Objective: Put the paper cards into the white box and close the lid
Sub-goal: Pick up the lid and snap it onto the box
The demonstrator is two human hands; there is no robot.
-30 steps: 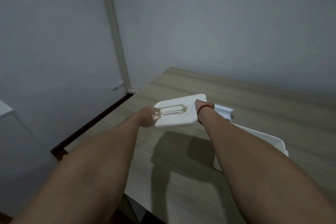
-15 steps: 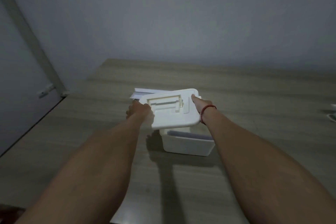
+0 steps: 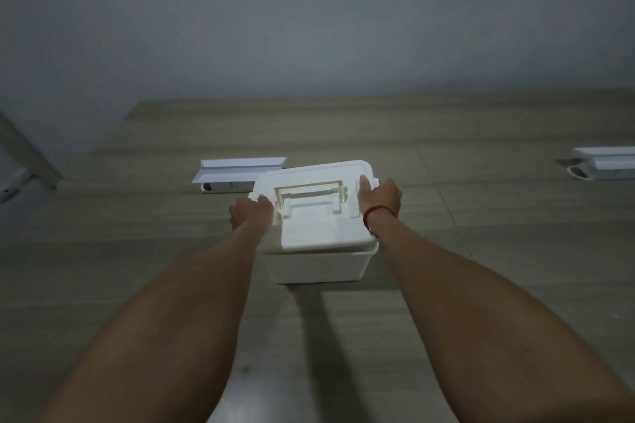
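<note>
At about ten o'clock from the box, a flat white object [image 3: 237,172] lies on the wooden table [image 3: 137,268], with a small pale gadget tucked against its near edge; I cannot tell what either is. My left hand [image 3: 249,218] comes next, closed on the left edge of the lid [image 3: 318,213], thumb on top near the rim and the other fingers hidden beneath it. The lid sits over the white box [image 3: 319,266], which stands near the middle of the table, straight ahead of me at twelve o'clock. The lid is not level with the rim: its near edge rests just inside the box's front wall, and a thin strip of the box's rim shows at the near right corner, so I cannot say it is fully seated. A folded handle [image 3: 311,197] lies flat in a recess on top of the lid. At three o'clock from the handle, my right hand [image 3: 379,197] grips the right edge of the lid, fingers curled over the top, thumb out of sight. A red string bracelet [image 3: 372,215] circles that wrist. No paper cards show; the inside of the box is covered. Far off at two o'clock, near the table's right edge, another white object [image 3: 604,163] lies cut off by the frame.
</note>
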